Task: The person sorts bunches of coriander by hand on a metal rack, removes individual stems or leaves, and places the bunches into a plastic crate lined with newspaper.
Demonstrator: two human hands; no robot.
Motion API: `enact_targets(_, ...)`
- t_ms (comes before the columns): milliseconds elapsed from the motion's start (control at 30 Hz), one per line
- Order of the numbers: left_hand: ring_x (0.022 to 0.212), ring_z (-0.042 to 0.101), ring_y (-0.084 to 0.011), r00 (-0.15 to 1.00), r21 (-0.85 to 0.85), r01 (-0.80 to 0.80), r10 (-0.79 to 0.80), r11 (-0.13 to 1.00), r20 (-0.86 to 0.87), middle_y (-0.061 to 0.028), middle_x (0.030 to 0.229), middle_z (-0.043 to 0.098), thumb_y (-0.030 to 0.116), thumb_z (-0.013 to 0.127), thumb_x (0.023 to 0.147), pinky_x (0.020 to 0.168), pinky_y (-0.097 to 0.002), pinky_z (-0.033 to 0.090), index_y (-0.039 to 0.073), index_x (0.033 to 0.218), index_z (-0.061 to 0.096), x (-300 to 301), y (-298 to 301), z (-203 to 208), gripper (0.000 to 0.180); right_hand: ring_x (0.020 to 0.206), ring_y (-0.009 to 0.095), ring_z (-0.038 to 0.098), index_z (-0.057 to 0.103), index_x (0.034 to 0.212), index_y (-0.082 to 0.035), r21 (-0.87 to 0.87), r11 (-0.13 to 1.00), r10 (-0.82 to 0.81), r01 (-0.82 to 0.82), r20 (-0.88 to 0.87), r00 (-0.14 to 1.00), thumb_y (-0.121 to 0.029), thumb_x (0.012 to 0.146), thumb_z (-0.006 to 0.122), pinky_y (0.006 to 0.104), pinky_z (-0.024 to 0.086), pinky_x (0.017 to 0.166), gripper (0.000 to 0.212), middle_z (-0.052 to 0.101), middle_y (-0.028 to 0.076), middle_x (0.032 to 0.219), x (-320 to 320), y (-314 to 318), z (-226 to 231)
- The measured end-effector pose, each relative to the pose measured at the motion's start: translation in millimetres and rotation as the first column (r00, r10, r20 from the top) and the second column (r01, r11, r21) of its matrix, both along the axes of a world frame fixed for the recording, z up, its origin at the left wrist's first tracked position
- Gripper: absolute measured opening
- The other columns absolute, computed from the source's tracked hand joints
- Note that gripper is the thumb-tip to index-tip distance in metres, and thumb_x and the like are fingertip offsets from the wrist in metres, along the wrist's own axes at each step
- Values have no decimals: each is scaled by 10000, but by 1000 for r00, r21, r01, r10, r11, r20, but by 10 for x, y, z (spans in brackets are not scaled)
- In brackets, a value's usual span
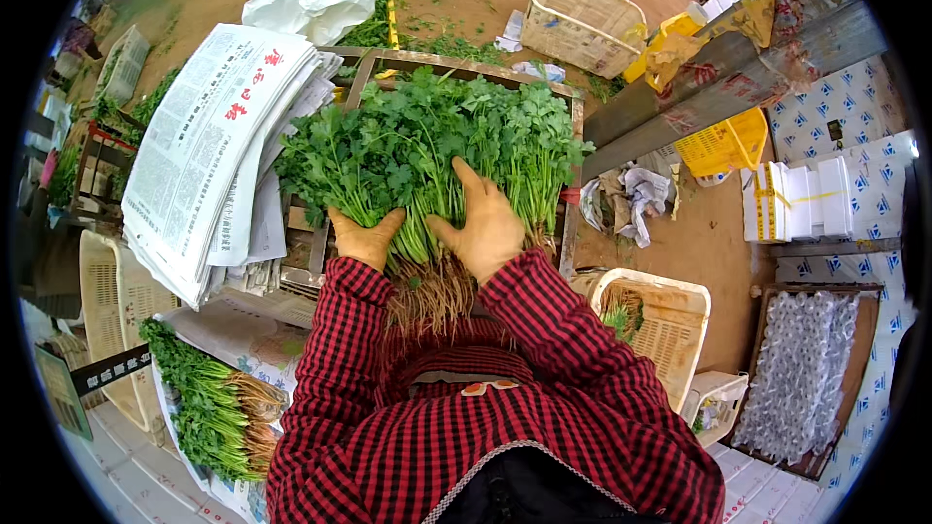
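Note:
A thick row of leafy coriander (427, 136) lies on a wooden-framed stand, leaves away from me and brown roots (427, 296) toward my body. My left hand (364, 238) cups the left side of the middle stems; its thumb points inward and some fingertips are hidden by the greens. From the right, my right hand (485, 228) presses round the same stems, with thumb and forefinger spread apart over them. Left of the greens is a thick stack of newspapers (209, 146).
More rooted coriander (214, 408) lies on paper at lower left, beside a cream crate (116, 301). Another cream crate (670, 320) stands at my right. A metal beam (718, 68) slants across the upper right. Beyond the stand are a white bag (306, 8) and a crate (582, 19).

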State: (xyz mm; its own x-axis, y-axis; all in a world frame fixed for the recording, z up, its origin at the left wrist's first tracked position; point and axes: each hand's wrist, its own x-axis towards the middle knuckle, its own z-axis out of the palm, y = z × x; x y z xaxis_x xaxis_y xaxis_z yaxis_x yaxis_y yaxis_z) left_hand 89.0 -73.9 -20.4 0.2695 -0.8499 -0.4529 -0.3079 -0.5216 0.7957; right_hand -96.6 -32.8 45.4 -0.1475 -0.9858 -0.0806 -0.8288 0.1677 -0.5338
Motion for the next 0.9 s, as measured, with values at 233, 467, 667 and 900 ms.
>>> enact_targets(233,1332,494,-274,908,-158,-117,41,980,-417,-222,1494,454,82,925,727,1141,-372,413,-38,1601,28,504,-127,-1401,1258,957,311,671,502,1429,-96,-6,987,-151,159,281,948,-181,805,782,397,564,876,689,622,168,1265,-378,-116,-216)
enact_targets(467,1424,429,-356,992,-15,57,-58,998,-113,-294,1571,372,392,934,707,1197,-370,356,-13,1612,27,457,-94,-884,1344,921,287,685,513,1432,-129,0,985,-164,171,285,944,-161,802,781,385,563,860,685,648,143,1228,-424,-75,-227)
enact_targets(667,1199,646,-273,812,3,-90,76,996,-578,-263,1345,611,-1,866,764,1090,-363,484,-1,1606,-94,574,-40,-559,1277,898,253,697,516,1429,-124,-20,986,-154,168,299,942,-135,798,771,377,572,832,681,655,136,1204,-463,-72,-235)
enact_targets(900,1262,592,-321,699,40,-104,102,994,-708,-299,1444,511,-30,841,772,1071,-376,496,-31,1580,-166,621,-60,-654,1291,935,299,698,444,1507,-103,-19,994,-104,107,138,985,-218,809,791,387,575,847,787,641,188,1284,-380,11,-39)
